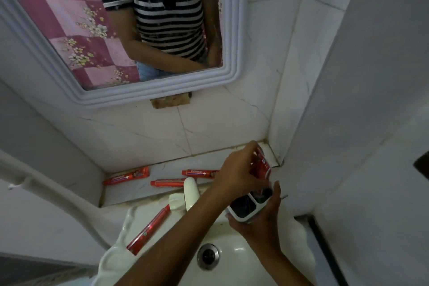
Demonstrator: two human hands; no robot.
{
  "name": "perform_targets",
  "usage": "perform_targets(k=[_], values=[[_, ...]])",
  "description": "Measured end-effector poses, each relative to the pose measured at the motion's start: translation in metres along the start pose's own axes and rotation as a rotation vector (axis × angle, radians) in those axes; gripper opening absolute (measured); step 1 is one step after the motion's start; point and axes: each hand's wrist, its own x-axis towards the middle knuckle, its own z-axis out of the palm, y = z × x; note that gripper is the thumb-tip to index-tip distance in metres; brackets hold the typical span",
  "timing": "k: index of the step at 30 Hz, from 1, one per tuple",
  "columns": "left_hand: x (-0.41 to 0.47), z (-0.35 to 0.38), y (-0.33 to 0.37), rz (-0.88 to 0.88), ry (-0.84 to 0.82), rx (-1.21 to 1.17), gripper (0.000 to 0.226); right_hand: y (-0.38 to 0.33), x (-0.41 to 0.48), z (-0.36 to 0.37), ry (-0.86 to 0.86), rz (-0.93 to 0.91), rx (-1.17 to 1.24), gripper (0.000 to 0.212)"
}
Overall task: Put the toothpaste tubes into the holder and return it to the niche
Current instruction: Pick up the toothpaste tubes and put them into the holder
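Observation:
My right hand [262,218] grips a white holder [243,209] with dark compartments over the sink's right rim. My left hand [236,174] holds a red toothpaste tube [262,165] upright, its lower end at the holder's far compartment. Three red tubes lie on the tiled ledge: one at the left [126,175], one in the middle [167,182], one further right [199,172], partly behind my left hand. Another red tube [148,228] lies slanted on the sink's left rim.
A white sink [234,262] with a metal drain [208,255] lies below. A white tap [191,193] stands at its back. A framed mirror [130,30] hangs above the ledge. Tiled walls close in at left and right.

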Motion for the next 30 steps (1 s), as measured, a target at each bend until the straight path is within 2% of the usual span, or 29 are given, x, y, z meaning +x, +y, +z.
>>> perform_targets(k=[3,5,8,11,13,16,22,26,28,30], values=[[-0.004,0.005,-0.004,-0.013,-0.017,0.025,0.047,0.000,0.001,-0.001,-0.031,-0.019,-0.024,0.154],[-0.005,-0.006,-0.004,-0.038,0.011,-0.052,0.045,-0.001,0.000,-0.002,-0.035,-0.022,0.009,0.150],[-0.004,-0.046,-0.027,-0.098,0.191,-0.183,0.033,-0.001,-0.001,-0.004,-0.013,-0.048,0.053,0.152],[-0.003,-0.080,-0.091,-0.195,0.359,0.078,0.021,0.004,0.000,-0.002,0.000,-0.067,0.058,0.155],[-0.001,-0.085,-0.134,-0.274,0.257,0.273,0.019,0.007,0.000,-0.001,-0.001,-0.071,0.071,0.152],[0.008,-0.073,-0.174,-0.213,-0.049,0.447,0.025,0.006,0.001,-0.001,0.005,-0.097,0.070,0.151],[0.043,-0.045,-0.192,-0.065,-0.281,0.615,0.031,0.004,0.000,-0.002,-0.002,-0.092,0.011,0.156],[0.059,-0.033,-0.193,0.027,-0.352,0.753,0.024,0.005,0.000,-0.003,-0.017,-0.057,0.024,0.153],[0.061,-0.035,-0.189,0.046,-0.370,0.850,0.029,0.005,0.000,-0.003,-0.015,-0.070,0.021,0.154],[0.060,-0.050,-0.180,0.040,-0.316,0.858,0.036,0.006,0.000,-0.004,-0.010,-0.082,0.021,0.155]])
